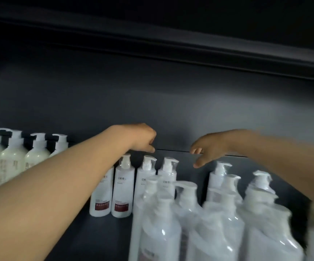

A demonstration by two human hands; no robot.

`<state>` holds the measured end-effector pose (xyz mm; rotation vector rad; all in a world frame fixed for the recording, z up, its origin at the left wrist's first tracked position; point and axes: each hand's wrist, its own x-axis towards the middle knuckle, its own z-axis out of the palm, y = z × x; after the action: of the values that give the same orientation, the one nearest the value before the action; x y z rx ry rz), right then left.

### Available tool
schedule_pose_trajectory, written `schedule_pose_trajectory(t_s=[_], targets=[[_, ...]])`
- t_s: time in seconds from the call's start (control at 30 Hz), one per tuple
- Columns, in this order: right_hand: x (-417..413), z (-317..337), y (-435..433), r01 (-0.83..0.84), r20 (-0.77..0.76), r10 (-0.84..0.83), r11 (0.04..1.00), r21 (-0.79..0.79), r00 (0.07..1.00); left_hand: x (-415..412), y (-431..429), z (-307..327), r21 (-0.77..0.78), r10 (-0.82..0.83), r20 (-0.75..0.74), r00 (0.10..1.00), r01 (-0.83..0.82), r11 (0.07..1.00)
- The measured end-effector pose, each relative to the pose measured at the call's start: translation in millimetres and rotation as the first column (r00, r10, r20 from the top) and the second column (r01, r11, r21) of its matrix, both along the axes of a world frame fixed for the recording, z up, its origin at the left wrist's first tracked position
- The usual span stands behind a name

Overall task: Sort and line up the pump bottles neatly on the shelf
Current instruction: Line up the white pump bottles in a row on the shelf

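Observation:
Several white pump bottles with red labels [122,187] stand in a back row on the dark shelf [99,238]. In front of them, several more clear-wrapped white pump bottles [214,223] crowd the right side, blurred. My left hand [139,137] hovers above the back row's pump heads with fingers curled downward, holding nothing that I can see. My right hand [207,147] hangs above the gap in the back row, fingers loosely curled and apart from the bottles, empty.
Several cream-coloured pump bottles [11,159] with white and black pumps stand at the far left. The upper shelf's dark edge [190,51] runs overhead. The shelf's back panel [152,102] lies right behind both hands.

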<state>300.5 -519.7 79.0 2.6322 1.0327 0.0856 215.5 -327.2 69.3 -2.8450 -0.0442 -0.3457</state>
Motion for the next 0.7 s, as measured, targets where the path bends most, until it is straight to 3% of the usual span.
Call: schedule_pose_trajectory(t_s=[0.1, 0.23, 0.33, 0.47, 0.7], targets=[[-28.6, 9.5, -37.2, 0.013, 0.163, -0.017, 1.0, 0.022, 0.986, -36.4, -36.9, 13.1, 0.01, 0.027, 0.06, 0.998, -0.028, 1.0], [-74.5, 13.2, -95.7, -0.049, 0.261, 0.001, 0.983, 0.179, 0.965, -86.1, -95.7, 24.4, -0.115, 0.047, 0.16, 0.986, -0.028, 0.993], [-111.2, 15.4, -136.3, -0.092, 0.334, 0.019, 0.975, 0.204, 0.942, -111.2, -138.6, 21.1, -0.149, 0.045, 0.215, 0.976, -0.013, 0.989], [-145.4, 20.8, -178.7, -0.148, 0.342, 0.047, 0.95, 0.274, 0.938, -130.0, -189.1, 9.5, -0.139, 0.021, 0.256, 0.966, 0.015, 0.99], [-148.8, 8.9, -233.8, -0.076, 0.325, -0.02, 0.957, 0.279, 0.945, -127.4, -243.2, 3.5, -0.072, -0.008, 0.303, 0.953, 0.031, 0.997]])
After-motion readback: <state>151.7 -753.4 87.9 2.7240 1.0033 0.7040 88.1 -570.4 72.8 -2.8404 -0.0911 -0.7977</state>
